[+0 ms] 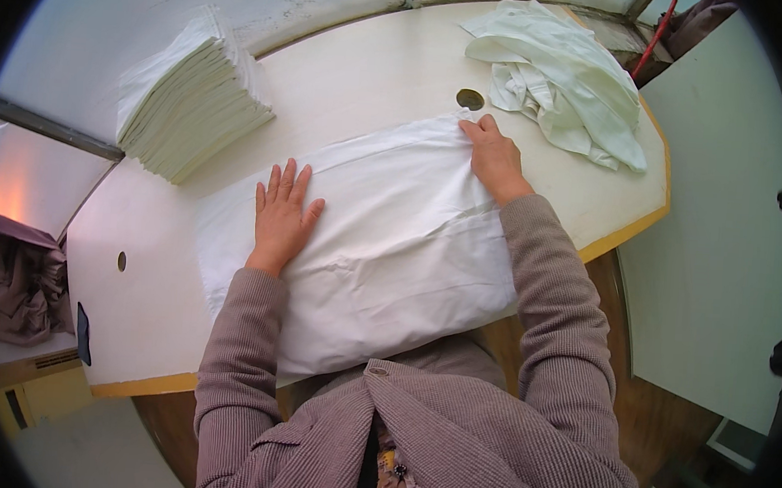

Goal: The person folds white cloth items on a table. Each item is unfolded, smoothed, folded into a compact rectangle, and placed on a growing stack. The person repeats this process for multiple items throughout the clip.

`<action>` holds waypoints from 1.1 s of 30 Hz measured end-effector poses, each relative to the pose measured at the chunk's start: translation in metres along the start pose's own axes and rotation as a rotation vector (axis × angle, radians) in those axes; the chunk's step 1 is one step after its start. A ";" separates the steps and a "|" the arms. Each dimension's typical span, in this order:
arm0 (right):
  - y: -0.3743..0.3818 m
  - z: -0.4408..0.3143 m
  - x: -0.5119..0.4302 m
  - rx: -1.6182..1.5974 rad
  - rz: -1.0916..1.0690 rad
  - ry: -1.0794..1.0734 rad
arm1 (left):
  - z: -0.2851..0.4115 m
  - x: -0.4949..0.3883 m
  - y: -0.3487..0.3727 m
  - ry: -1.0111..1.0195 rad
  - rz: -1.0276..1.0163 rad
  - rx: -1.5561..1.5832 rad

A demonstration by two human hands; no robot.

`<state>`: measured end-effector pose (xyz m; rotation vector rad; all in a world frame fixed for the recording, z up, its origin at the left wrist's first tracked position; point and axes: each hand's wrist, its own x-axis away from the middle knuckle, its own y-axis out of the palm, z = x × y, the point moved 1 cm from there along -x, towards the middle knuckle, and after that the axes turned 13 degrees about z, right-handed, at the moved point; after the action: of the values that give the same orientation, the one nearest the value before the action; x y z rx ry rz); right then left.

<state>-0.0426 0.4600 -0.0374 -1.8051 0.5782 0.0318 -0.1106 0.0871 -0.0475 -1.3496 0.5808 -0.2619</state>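
Note:
A white cloth (391,244) lies spread across the table in front of me, its near edge reaching the table's front edge by my lap. Flat on its left part rests my left hand (282,219), fingers apart and holding nothing. At the cloth's far right corner, my right hand (496,156) pinches the fabric between thumb and fingers. Creases run from that corner towards the middle of the cloth.
A tall stack of folded white cloths (193,104) stands at the back left. Loose, crumpled white cloths (565,86) lie at the back right, near a round hole (470,99) in the tabletop (377,52). A dark flat object (84,333) is at the left edge.

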 end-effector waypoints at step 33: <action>-0.030 -0.091 0.127 0.016 -0.376 -0.503 | 0.032 0.102 -0.044 0.174 -0.049 0.088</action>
<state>0.0563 0.3362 -0.0212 -1.7752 -0.1183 0.2171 -0.0019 0.0531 -0.0266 -1.2650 0.6742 -0.4430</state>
